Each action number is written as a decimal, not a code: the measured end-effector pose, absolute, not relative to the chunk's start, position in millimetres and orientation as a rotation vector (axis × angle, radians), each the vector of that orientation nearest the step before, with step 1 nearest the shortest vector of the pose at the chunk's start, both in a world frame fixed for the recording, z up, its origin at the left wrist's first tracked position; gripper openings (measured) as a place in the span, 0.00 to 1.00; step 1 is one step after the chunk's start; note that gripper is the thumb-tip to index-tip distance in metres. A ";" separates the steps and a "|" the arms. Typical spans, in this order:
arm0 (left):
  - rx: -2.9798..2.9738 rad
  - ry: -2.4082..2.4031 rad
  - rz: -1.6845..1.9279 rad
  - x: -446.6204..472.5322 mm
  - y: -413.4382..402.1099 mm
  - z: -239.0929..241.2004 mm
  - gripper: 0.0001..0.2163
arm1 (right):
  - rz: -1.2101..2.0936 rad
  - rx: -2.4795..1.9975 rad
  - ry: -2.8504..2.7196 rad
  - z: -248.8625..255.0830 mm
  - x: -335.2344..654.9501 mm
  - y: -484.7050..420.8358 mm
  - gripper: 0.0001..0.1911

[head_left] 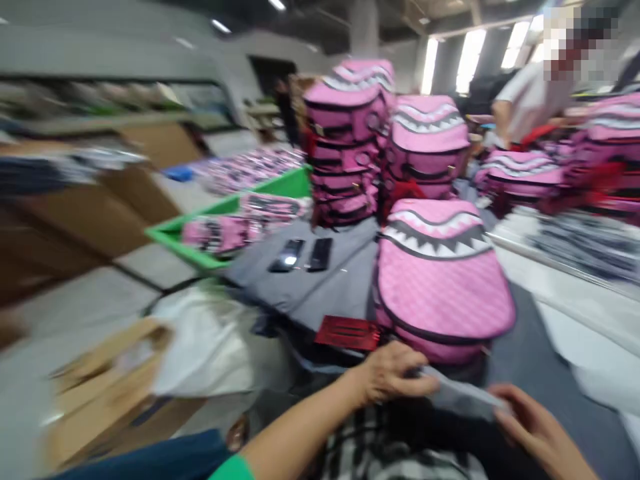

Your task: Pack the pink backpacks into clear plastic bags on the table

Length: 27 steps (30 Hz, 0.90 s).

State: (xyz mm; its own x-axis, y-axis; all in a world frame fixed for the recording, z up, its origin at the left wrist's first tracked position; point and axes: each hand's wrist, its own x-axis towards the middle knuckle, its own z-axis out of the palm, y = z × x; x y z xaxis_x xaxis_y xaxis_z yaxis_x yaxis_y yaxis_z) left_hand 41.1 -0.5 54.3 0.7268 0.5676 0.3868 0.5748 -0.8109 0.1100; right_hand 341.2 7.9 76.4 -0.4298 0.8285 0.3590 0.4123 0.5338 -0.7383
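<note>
Greyish strip point(465, 395), pinched firmly in left hand point(393, 373) and also in right hand point(533, 419), possibly slipping under uneven pull.

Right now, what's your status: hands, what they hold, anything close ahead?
Left hand and right hand holding pale strip. Pink backpack just beyond. Red packet at backpack's left.

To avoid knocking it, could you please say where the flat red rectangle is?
In the head view, the red rectangle lies on the grey covering, left of the nearest pink backpack, beyond the left hand.
</note>
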 end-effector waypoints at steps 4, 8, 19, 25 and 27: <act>-2.566 -0.725 -1.254 33.8 5.9 49.6 0.10 | 1.323 -1.317 -1.545 82.3 359.0 -14.1 0.24; -2.478 -0.705 -1.361 40.6 1.9 51.2 0.10 | 1.417 -1.230 -1.033 77.1 333.2 -19.4 0.27; -2.465 -0.861 -0.971 49.4 -3.7 70.7 0.19 | 0.997 -1.297 -1.307 64.1 316.5 32.4 0.30; -2.511 -0.912 -0.942 51.6 -6.7 72.2 0.15 | 1.153 -1.300 -1.370 76.1 321.8 25.6 0.28; -2.541 -0.930 -0.940 51.4 -6.5 72.5 0.13 | 0.982 -1.340 -1.421 77.1 316.3 20.9 0.26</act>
